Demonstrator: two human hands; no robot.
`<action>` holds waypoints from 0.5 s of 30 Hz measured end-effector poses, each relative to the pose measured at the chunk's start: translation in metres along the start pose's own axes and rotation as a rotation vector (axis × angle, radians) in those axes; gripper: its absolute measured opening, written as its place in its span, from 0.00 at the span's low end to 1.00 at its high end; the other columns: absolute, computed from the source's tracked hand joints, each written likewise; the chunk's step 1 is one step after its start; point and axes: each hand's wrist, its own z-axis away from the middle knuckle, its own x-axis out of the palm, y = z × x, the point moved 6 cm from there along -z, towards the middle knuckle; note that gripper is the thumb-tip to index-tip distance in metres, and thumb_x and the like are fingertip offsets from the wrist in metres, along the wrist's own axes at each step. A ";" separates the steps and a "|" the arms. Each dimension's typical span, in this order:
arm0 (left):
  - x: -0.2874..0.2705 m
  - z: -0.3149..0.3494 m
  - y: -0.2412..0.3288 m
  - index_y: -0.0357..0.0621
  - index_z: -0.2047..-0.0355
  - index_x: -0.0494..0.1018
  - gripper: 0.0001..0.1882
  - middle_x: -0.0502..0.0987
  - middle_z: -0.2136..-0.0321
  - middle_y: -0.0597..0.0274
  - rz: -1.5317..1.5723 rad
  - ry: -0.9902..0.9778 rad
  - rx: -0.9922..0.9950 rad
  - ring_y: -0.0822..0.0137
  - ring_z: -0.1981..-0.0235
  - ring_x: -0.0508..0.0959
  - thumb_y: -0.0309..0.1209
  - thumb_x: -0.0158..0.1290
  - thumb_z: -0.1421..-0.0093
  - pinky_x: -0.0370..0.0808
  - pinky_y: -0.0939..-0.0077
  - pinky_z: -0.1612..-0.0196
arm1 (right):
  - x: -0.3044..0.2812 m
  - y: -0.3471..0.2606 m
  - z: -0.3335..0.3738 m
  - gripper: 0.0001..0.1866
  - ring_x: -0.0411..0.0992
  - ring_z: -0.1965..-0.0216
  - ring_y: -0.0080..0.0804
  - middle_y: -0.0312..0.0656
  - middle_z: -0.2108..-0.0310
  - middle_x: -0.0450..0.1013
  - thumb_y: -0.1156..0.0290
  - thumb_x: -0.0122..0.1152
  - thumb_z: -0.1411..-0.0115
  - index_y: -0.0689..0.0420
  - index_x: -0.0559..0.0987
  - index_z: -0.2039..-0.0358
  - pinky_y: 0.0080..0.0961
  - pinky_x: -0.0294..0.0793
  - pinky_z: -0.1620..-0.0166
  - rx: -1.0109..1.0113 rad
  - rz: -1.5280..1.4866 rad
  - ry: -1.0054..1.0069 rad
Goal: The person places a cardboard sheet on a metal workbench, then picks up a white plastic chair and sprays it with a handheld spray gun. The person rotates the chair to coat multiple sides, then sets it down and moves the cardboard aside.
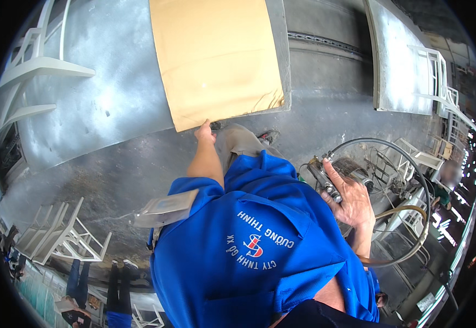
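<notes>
My left hand (206,132) is at the near edge of a tan sheet (221,60) lying on a grey board, the fingers pinching its near left corner area. The sheet looks smooth, with small wrinkles at its near right corner. On the right, my right hand (351,200) holds a metal spray gun (325,183), its index finger stretched along the gun and the other fingers partly hidden. A black hose (413,158) and a brownish hose (394,261) loop beside that hand.
A large grey-white panel (107,93) lies left of the sheet, with white chair frames (41,68) on it. Another panel (402,65) with a white frame stands far right. More white chairs (63,235) and people (120,290) are at lower left. Another person (443,191) is at right.
</notes>
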 end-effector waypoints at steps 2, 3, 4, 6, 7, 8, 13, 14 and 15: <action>0.018 -0.012 -0.010 0.37 0.36 0.63 0.38 0.72 0.42 0.46 0.150 -0.109 -0.070 0.48 0.47 0.74 0.40 0.67 0.39 0.72 0.41 0.48 | -0.002 -0.005 0.003 0.44 0.79 0.57 0.54 0.55 0.59 0.81 0.60 0.69 0.43 0.48 0.62 0.27 0.47 0.79 0.52 -0.123 0.004 0.073; 0.025 -0.018 -0.008 0.37 0.37 0.65 0.36 0.73 0.44 0.48 0.212 -0.102 -0.070 0.49 0.48 0.74 0.40 0.67 0.38 0.72 0.42 0.48 | 0.000 0.001 0.005 0.45 0.77 0.51 0.52 0.52 0.54 0.80 0.62 0.71 0.47 0.51 0.65 0.28 0.45 0.79 0.49 -0.106 -0.086 0.028; 0.033 -0.023 -0.007 0.37 0.37 0.66 0.35 0.74 0.45 0.49 0.262 -0.120 -0.103 0.50 0.48 0.74 0.41 0.66 0.38 0.73 0.42 0.47 | 0.002 0.004 0.004 0.45 0.77 0.50 0.52 0.52 0.52 0.79 0.64 0.71 0.47 0.51 0.65 0.28 0.45 0.78 0.48 -0.142 -0.089 0.064; 0.046 -0.028 0.008 0.38 0.39 0.70 0.30 0.76 0.45 0.51 0.346 -0.200 -0.022 0.49 0.48 0.76 0.40 0.64 0.36 0.73 0.40 0.45 | 0.003 0.012 0.009 0.45 0.77 0.49 0.54 0.53 0.49 0.78 0.67 0.72 0.48 0.52 0.66 0.29 0.44 0.78 0.46 -0.260 -0.131 0.178; 0.048 -0.027 0.015 0.38 0.38 0.69 0.29 0.76 0.45 0.52 0.411 -0.176 -0.020 0.49 0.48 0.77 0.38 0.63 0.35 0.74 0.39 0.45 | 0.007 0.023 0.012 0.45 0.77 0.48 0.56 0.54 0.45 0.76 0.70 0.72 0.48 0.52 0.65 0.28 0.42 0.79 0.45 -0.245 -0.145 0.162; 0.044 -0.023 0.021 0.38 0.38 0.68 0.29 0.77 0.44 0.52 0.456 -0.104 -0.010 0.48 0.47 0.78 0.36 0.62 0.34 0.75 0.38 0.44 | 0.011 0.035 0.015 0.46 0.77 0.48 0.56 0.55 0.45 0.76 0.71 0.72 0.48 0.52 0.65 0.28 0.43 0.79 0.46 -0.225 -0.151 0.131; 0.010 0.079 0.083 0.36 0.38 0.68 0.26 0.76 0.44 0.50 0.790 -0.148 0.416 0.47 0.47 0.79 0.32 0.60 0.33 0.79 0.40 0.46 | 0.030 0.088 0.018 0.47 0.77 0.50 0.59 0.55 0.46 0.76 0.74 0.72 0.48 0.50 0.63 0.27 0.45 0.79 0.47 -0.293 -0.181 0.077; -0.002 0.113 0.109 0.35 0.38 0.69 0.25 0.77 0.44 0.50 0.783 -0.144 0.549 0.48 0.47 0.79 0.31 0.60 0.33 0.80 0.41 0.47 | 0.034 0.095 0.016 0.47 0.77 0.50 0.59 0.54 0.47 0.76 0.75 0.71 0.48 0.50 0.63 0.27 0.45 0.79 0.48 -0.313 -0.187 0.082; -0.017 0.150 0.134 0.36 0.38 0.69 0.25 0.77 0.44 0.50 0.781 -0.135 0.662 0.48 0.47 0.79 0.31 0.60 0.33 0.81 0.42 0.47 | 0.036 0.102 0.015 0.47 0.77 0.50 0.59 0.54 0.47 0.76 0.75 0.71 0.48 0.49 0.63 0.27 0.45 0.79 0.48 -0.359 -0.203 0.097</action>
